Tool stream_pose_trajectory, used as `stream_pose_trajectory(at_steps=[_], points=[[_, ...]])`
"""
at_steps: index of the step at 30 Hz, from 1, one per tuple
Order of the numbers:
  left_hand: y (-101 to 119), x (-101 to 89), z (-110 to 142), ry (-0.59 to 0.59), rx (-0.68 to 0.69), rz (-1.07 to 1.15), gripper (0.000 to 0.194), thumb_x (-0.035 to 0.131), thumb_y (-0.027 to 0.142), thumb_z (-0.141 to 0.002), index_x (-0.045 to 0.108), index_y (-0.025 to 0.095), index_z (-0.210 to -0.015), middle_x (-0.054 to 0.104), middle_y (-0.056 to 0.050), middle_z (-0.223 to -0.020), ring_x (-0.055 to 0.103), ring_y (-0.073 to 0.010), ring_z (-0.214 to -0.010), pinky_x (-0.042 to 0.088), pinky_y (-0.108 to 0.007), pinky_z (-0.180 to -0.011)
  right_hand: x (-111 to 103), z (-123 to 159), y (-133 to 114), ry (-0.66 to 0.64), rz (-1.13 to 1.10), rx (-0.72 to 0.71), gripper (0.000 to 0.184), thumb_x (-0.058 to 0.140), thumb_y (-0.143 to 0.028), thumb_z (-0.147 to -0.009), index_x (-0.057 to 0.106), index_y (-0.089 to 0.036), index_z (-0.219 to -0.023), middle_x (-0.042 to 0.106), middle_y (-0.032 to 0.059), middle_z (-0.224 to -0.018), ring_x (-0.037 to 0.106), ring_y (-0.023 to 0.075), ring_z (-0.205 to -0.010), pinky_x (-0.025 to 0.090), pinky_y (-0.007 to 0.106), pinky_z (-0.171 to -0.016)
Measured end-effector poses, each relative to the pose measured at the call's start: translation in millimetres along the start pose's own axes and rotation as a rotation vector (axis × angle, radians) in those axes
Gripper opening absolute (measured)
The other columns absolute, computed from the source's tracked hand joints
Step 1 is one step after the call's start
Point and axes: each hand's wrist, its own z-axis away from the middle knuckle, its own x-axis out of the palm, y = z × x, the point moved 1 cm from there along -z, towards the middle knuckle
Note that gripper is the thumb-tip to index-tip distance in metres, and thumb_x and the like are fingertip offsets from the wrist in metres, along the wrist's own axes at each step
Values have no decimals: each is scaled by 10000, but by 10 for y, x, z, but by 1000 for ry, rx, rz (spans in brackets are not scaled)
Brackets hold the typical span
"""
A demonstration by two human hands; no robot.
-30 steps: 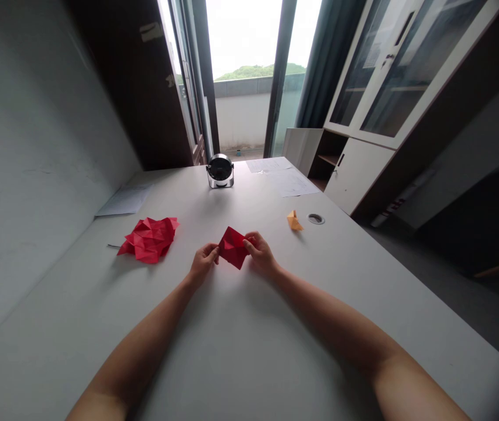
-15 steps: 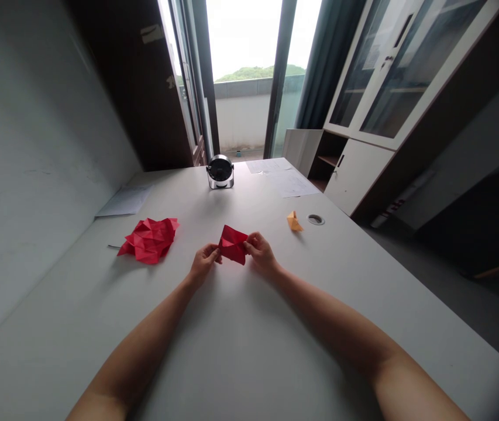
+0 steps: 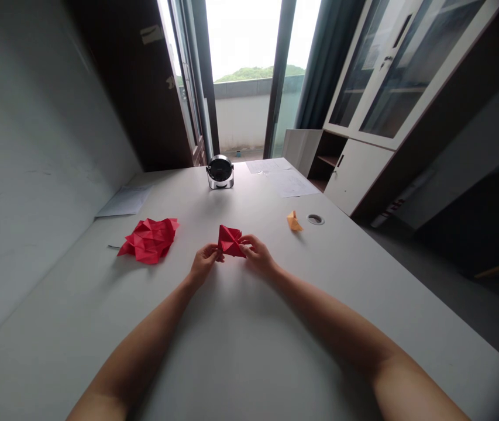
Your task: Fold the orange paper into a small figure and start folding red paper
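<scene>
A small red folded paper [image 3: 230, 240] is held just above the middle of the white table, its creases and folded-in flaps showing. My left hand [image 3: 205, 260] pinches its lower left corner between thumb and fingers. On the paper's right side, my right hand [image 3: 255, 252] is closed with the fingertips gripping a flap. Off to the left lies a larger red creased paper [image 3: 150, 241], apart from both hands. A small orange folded paper piece [image 3: 293, 221] rests to the right of my right hand.
The white table [image 3: 240, 351] spans the view. A round black device on a silver stand [image 3: 220, 172] is at the far edge. Paper sheets [image 3: 293, 182] lie back right, another sheet [image 3: 124, 200] back left. A round cable hole [image 3: 316, 219] is beside the orange piece.
The red paper between my hands has gone from flatter and wider to more folded, its right side drawn inward. My right fingers have shifted on it; my left hand stays nearly in place.
</scene>
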Motion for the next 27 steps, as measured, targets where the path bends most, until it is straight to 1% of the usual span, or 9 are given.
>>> stream_pose_trajectory(at_steps=[4,7,9,13,15,21,23,25,27], points=[[10,8,-1,3,-1,-5,329,736,420,-810,680,127,-951,677,-47,-762,632,-155,-700,544,-334,-723,6,26,-37,-124,-17,24,413,594,-511,-888,628,-206,-1165,716,80,-985,687,214,-868,531,314,-716],[-2,6,-1,-1,3,-24,308,719,409,-824,684,130,-948,675,-43,-763,625,-149,-699,536,-325,-727,14,48,-116,-188,-6,-35,380,563,-491,-915,655,-201,-1144,726,85,-1008,690,220,-900,523,332,-770],[-15,7,1,-20,13,-36,291,707,396,-835,687,131,-955,679,-47,-778,624,-149,-712,532,-318,-727,27,61,-155,-213,48,-66,332,567,-450,-919,674,-210,-1123,733,75,-1001,684,213,-884,510,319,-758],[-39,21,5,-68,16,-77,290,706,392,-832,683,134,-961,694,-60,-827,634,-156,-738,533,-313,-729,58,76,-145,-192,199,-112,202,571,-311,-889,711,-202,-987,728,31,-842,625,169,-721,464,275,-679],[-46,23,4,-74,20,-94,312,708,402,-830,665,137,-990,694,-58,-834,639,-158,-740,535,-309,-719,70,78,-114,-183,253,-144,187,549,-259,-875,718,-189,-913,710,15,-783,582,148,-670,434,254,-652],[-56,-12,-8,-63,33,-161,457,682,389,-860,575,166,-1245,657,-8,-783,611,-125,-670,499,-256,-663,74,80,-76,-203,267,-174,204,518,-213,-865,714,-159,-883,683,4,-744,539,119,-637,395,219,-623],[-63,-18,-7,-77,25,-192,398,666,394,-867,627,155,-1183,652,-15,-775,591,-119,-661,483,-244,-644,74,82,-83,-206,269,-176,206,517,-207,-862,716,-158,-888,682,2,-741,533,115,-632,393,216,-622],[-70,-16,-6,-95,18,-215,317,655,392,-869,681,140,-1060,657,-29,-779,576,-118,-664,476,-242,-643,75,83,-93,-204,282,-178,199,524,-212,-861,716,-161,-873,674,-4,-725,520,111,-621,387,215,-617],[-78,-12,-6,-101,18,-223,269,652,376,-865,698,136,-978,660,-36,-783,570,-120,-670,477,-245,-651,74,85,-104,-204,288,-178,192,529,-218,-860,713,-164,-851,668,-8,-714,512,109,-617,381,214,-611]])
